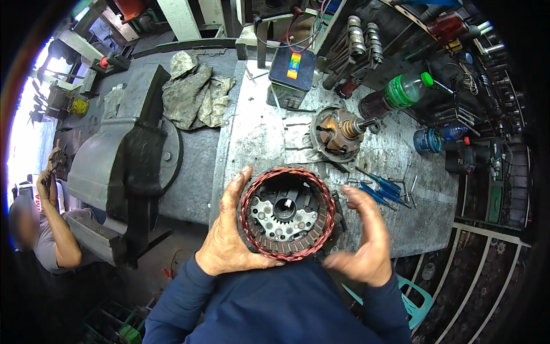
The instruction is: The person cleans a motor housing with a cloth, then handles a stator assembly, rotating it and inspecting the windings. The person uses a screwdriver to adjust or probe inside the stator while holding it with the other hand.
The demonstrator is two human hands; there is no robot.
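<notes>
Upright before me is an alternator housing [284, 215] with its open end facing up. Red copper windings ring its rim, and a metal rectifier plate with round studs shows inside. My left hand [228, 235] grips its left side, thumb along the lower rim and fingers up the side. My right hand [366, 238] stands just off the right side, thumb and fingers spread in a curve with nothing between them. Beyond the housing, an alternator rotor [344, 133] sits in its end cover, shaft tilted to the right.
Blue-handled screwdrivers [382, 189] lie right of the housing. Farther back stand a battery [291, 73], a green-capped bottle [401, 92] and a blue-labelled jar [428, 141]. A large vise [120, 166] and a rag [195, 94] are at left. Another person [57, 232] works at the far left.
</notes>
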